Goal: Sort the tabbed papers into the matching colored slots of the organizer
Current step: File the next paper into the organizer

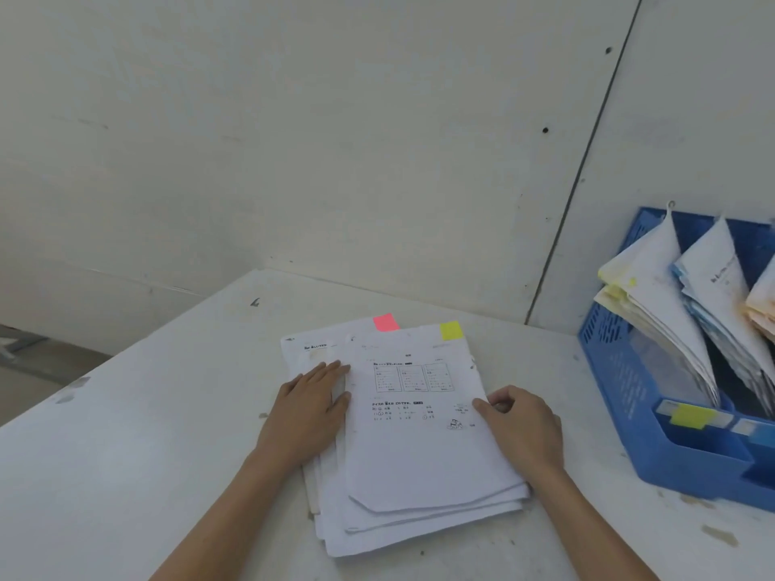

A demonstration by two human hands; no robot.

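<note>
Only two arms of the person showed, both at the bottom edge of the frame. The left forearm (pixel 235 509), lower centre-left, and the right forearm (pixel 587 522), lower centre-right, were bare along their whole visible length. The left hand (pixel 312 406) and right hand (pixel 520 425) were bare too, with slim fingers (pixel 331 371); the nails were too blurred to tell.

**Soft, even light, slight blur**

You get bright, diffuse light with no glare. Only faint shadows show, between the sheets at the near edge of the papers (pixel 419 463) and beside your right hand (pixel 524 425). The print is too soft to read, and the organizer (pixel 620 371) at the right edge smears.
</note>
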